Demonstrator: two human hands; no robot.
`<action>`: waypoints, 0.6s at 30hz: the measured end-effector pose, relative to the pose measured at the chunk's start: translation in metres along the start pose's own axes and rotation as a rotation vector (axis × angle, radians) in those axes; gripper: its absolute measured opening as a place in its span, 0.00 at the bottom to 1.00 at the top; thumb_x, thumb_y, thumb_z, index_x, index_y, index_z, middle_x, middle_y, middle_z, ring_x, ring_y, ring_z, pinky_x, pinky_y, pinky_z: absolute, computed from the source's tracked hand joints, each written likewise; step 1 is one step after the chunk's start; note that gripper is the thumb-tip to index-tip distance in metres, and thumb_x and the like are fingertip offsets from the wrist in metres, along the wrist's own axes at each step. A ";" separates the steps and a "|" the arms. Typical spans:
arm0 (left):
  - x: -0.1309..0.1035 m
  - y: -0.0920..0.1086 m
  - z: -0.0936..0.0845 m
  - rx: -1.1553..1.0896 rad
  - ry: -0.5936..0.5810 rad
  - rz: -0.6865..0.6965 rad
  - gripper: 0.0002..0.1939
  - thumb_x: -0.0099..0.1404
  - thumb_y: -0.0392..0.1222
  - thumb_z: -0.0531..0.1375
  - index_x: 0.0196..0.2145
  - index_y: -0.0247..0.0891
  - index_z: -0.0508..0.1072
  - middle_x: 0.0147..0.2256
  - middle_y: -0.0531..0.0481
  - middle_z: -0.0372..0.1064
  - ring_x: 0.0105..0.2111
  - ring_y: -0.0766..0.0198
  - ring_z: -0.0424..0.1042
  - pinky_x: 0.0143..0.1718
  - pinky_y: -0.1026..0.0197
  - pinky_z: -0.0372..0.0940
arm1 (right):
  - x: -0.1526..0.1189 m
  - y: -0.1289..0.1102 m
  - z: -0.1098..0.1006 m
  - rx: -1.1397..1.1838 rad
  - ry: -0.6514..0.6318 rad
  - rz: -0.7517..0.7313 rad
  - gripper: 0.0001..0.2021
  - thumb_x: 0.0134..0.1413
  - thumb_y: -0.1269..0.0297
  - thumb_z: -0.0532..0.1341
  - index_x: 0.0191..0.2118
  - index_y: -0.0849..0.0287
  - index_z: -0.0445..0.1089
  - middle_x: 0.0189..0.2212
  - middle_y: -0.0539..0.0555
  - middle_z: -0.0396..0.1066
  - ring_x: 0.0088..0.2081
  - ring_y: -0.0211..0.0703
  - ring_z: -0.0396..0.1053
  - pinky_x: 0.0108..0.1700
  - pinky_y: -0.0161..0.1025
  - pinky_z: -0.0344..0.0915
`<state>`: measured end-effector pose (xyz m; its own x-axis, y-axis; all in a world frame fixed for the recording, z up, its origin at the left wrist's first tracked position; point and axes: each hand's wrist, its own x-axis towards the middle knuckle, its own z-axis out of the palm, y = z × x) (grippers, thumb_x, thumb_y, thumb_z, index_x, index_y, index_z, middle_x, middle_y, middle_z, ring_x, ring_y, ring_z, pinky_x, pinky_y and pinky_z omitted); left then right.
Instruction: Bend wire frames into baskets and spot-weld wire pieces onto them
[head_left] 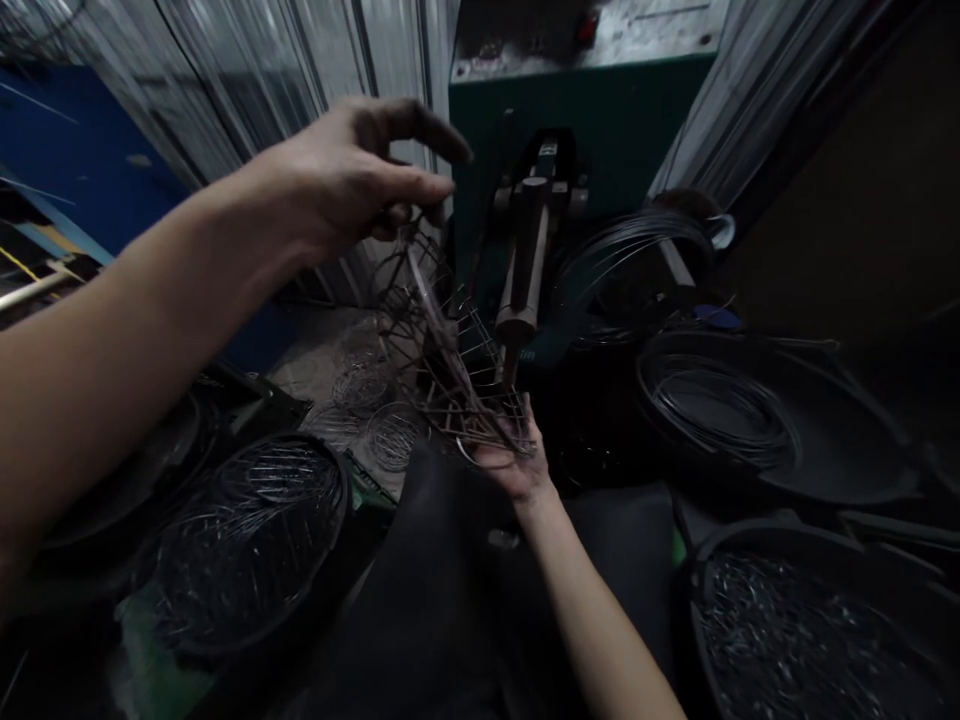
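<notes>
A dark wire basket (457, 375), tilted and made of thin crossed bars with curved rims, hangs in front of the machine. My right hand (514, 465) grips its lower end from below, fingers partly hidden behind the bars. Above the basket's upper left end is my left hand (360, 180), with thumb and forefinger spread apart and nothing between them. Its other fingers curl close to the wires; whether they touch cannot be made out. A cylindrical metal machine head (523, 260) stands just behind and right of the basket.
Behind stands a green machine (585, 110) with a red switch. Left is a black tub (341, 490) of wire pieces; wire rings (394, 435) lie on the floor. Right are a tub (862, 490) with coiled wire and another tub (701, 600) of small metal pieces.
</notes>
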<state>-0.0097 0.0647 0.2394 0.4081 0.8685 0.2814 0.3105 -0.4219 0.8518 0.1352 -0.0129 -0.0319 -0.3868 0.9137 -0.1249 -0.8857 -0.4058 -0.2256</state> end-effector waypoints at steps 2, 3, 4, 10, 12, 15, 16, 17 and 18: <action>0.000 -0.006 -0.005 -0.027 0.018 -0.034 0.14 0.59 0.24 0.61 0.44 0.26 0.71 0.21 0.51 0.65 0.18 0.71 0.66 0.15 0.73 0.54 | 0.003 0.002 0.001 0.003 -0.001 0.006 0.21 0.57 0.43 0.51 0.42 0.53 0.71 0.38 0.54 0.76 0.42 0.46 0.72 0.40 0.46 0.69; 0.001 -0.007 -0.005 -0.025 0.017 -0.042 0.14 0.59 0.24 0.61 0.45 0.25 0.71 0.20 0.52 0.65 0.17 0.71 0.65 0.14 0.73 0.53 | 0.003 0.003 0.001 0.009 0.009 0.003 0.21 0.57 0.43 0.52 0.42 0.54 0.71 0.38 0.55 0.75 0.42 0.46 0.72 0.40 0.45 0.70; 0.002 -0.005 -0.004 -0.012 0.010 -0.044 0.15 0.59 0.23 0.61 0.45 0.24 0.71 0.20 0.53 0.64 0.16 0.73 0.64 0.14 0.74 0.52 | 0.002 0.004 0.002 0.017 0.022 -0.005 0.21 0.56 0.43 0.53 0.41 0.54 0.71 0.38 0.55 0.76 0.41 0.45 0.72 0.40 0.45 0.70; 0.019 0.006 0.013 0.078 -0.084 0.002 0.15 0.59 0.27 0.61 0.45 0.25 0.71 0.21 0.55 0.63 0.17 0.78 0.62 0.20 0.73 0.51 | -0.011 0.012 0.007 0.085 0.073 -0.050 0.21 0.57 0.44 0.53 0.35 0.55 0.73 0.35 0.53 0.76 0.36 0.43 0.72 0.36 0.42 0.70; 0.024 0.007 0.017 0.107 -0.086 0.024 0.15 0.59 0.28 0.63 0.44 0.25 0.72 0.22 0.53 0.63 0.18 0.77 0.63 0.22 0.72 0.52 | -0.013 0.015 0.008 0.118 0.078 -0.043 0.22 0.58 0.44 0.51 0.34 0.56 0.73 0.32 0.54 0.76 0.33 0.43 0.72 0.34 0.42 0.70; 0.030 0.011 0.021 0.168 -0.082 0.014 0.15 0.58 0.30 0.63 0.45 0.26 0.72 0.22 0.54 0.61 0.20 0.76 0.64 0.26 0.69 0.56 | -0.011 0.017 0.008 0.143 0.069 -0.039 0.23 0.56 0.43 0.52 0.34 0.57 0.73 0.30 0.55 0.76 0.32 0.44 0.72 0.31 0.42 0.71; 0.032 0.012 0.022 0.178 -0.087 0.012 0.15 0.59 0.29 0.62 0.45 0.25 0.72 0.22 0.54 0.61 0.20 0.76 0.64 0.27 0.68 0.57 | -0.009 0.018 0.007 0.148 0.061 -0.028 0.23 0.55 0.42 0.53 0.34 0.57 0.73 0.29 0.55 0.76 0.31 0.44 0.72 0.30 0.41 0.70; 0.033 0.013 0.022 0.174 -0.094 0.012 0.14 0.59 0.28 0.62 0.44 0.25 0.71 0.22 0.54 0.61 0.20 0.76 0.64 0.27 0.68 0.58 | -0.008 0.019 0.006 0.157 0.053 -0.013 0.24 0.55 0.41 0.53 0.34 0.58 0.73 0.29 0.56 0.76 0.30 0.44 0.72 0.28 0.40 0.70; 0.034 0.013 0.022 0.156 -0.103 0.012 0.13 0.59 0.27 0.62 0.43 0.24 0.71 0.23 0.53 0.62 0.20 0.76 0.64 0.27 0.68 0.59 | -0.006 0.019 0.005 0.167 0.046 -0.003 0.24 0.55 0.41 0.53 0.34 0.58 0.73 0.29 0.55 0.76 0.30 0.43 0.72 0.28 0.38 0.70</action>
<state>0.0269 0.0829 0.2502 0.4954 0.8356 0.2375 0.4316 -0.4740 0.7675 0.1194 -0.0263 -0.0301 -0.3755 0.9111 -0.1697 -0.9186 -0.3902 -0.0625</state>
